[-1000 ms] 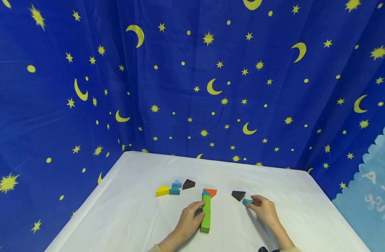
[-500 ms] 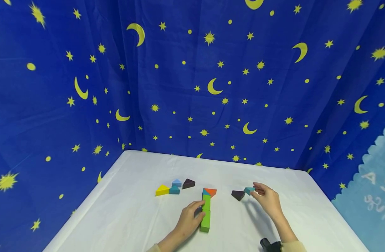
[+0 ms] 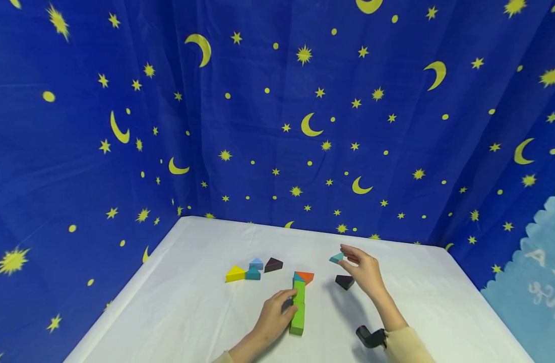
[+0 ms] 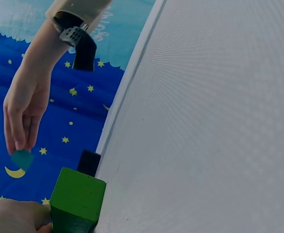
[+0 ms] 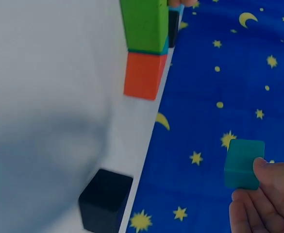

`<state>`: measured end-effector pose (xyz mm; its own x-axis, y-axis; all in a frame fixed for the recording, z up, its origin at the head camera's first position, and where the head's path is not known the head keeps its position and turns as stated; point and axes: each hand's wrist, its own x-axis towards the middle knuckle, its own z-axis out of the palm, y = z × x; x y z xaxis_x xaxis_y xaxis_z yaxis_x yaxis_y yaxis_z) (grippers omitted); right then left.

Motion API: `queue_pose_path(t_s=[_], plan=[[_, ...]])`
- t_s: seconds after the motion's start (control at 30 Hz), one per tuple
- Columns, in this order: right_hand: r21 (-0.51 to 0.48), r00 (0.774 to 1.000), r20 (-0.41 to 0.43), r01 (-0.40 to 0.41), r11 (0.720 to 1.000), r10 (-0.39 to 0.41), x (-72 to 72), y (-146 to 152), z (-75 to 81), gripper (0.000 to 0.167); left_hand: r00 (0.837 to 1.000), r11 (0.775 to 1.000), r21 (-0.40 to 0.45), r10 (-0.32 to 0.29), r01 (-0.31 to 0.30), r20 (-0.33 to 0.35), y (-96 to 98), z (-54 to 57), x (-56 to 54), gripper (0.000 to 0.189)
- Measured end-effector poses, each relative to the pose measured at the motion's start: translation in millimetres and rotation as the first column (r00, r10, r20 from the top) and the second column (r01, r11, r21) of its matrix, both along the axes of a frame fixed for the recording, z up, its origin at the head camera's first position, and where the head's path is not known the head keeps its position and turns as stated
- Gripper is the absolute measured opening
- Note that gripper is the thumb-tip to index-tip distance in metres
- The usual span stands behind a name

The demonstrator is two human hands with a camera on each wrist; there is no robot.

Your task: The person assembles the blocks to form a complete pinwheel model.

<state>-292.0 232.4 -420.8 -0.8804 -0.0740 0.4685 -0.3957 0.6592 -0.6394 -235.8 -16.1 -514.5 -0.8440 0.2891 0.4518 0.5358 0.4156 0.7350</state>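
In the head view, my left hand rests against the left side of two green blocks laid end to end, its fingertips at their edge. At their far end sit a small blue triangular block and an orange triangular block. My right hand pinches a teal triangular block between thumb and fingers, held up above the table. The right wrist view shows the teal block at the thumb and fingertips. Below this hand lies a black block.
Left of the green blocks lie a yellow triangular block, a teal one, a light blue one and a black one. A black wrist device juts from the right sleeve. Blue star-patterned cloth surrounds the white table.
My right hand has raised the teal block from beside the black block and carried it away from me and leftward. The left hand has stayed at the green blocks.
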Motion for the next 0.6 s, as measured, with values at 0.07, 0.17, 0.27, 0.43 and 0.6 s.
queue_pose_path(t_s=[0.07,0.17,0.27,0.43,0.6], plan=[[0.002,1.000,-0.007,-0.016,1.000,0.016,-1.8,-6.6,1.7,0.042,1.000,1.000,0.000,-0.004,0.004,0.002,-0.1,0.9,0.2,0.035],[-0.006,0.999,-0.013,-0.034,0.999,0.034,-4.9,-15.5,2.9,0.041,1.000,1.000,-0.001,-0.004,0.004,0.007,0.4,1.6,-0.1,0.036],[-0.018,0.999,-0.010,-0.043,0.999,0.043,-8.9,-23.9,2.6,0.041,1.000,1.000,-0.005,-0.002,0.002,0.024,1.1,1.5,-0.8,0.036],[-0.041,0.998,-0.001,-0.070,0.997,0.070,-15.4,-35.8,-1.3,0.042,0.998,1.000,-0.004,-0.002,0.002,0.062,1.2,1.4,-0.8,0.037],[-0.066,0.995,0.002,-0.103,0.992,0.104,-18.7,-43.8,-3.9,0.042,0.999,1.000,0.000,-0.008,0.008,0.038,0.8,1.1,-0.7,0.036]])
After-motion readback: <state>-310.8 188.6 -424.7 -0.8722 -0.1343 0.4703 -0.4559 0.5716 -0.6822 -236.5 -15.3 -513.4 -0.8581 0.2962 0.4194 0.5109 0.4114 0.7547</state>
